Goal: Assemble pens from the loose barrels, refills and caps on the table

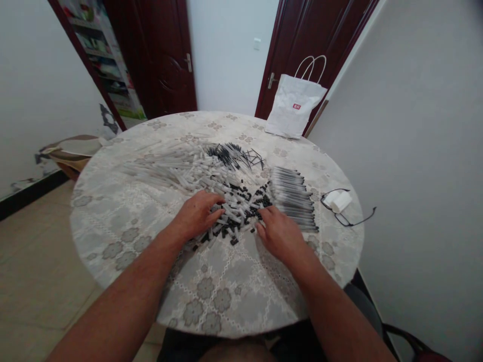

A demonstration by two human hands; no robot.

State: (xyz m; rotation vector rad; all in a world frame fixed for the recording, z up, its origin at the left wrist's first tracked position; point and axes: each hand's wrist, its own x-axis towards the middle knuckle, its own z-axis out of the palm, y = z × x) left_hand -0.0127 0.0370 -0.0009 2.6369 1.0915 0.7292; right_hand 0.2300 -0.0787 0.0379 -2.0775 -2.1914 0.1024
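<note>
My left hand (198, 213) rests at the left side of a pile of translucent pen caps (236, 213), its thumb and fingers apart over the pieces. My right hand (281, 231) is at the pile's right edge, fingertips at the small black plugs (260, 201), thumb and forefinger apart. Nothing shows clearly between the fingers of either hand. Just beyond my right hand lies a neat row of pens (292, 196) with dark tips. Behind the caps are heaped clear pen barrels (166, 166) and a bunch of thin black refills (230, 155).
A patterned cloth covers the round table (211, 296). Glasses (345, 219) lie at the right with a folded white tissue (339, 200). A white paper bag (294, 108) stands at the back right edge. A wall (422, 151) rises close on the right.
</note>
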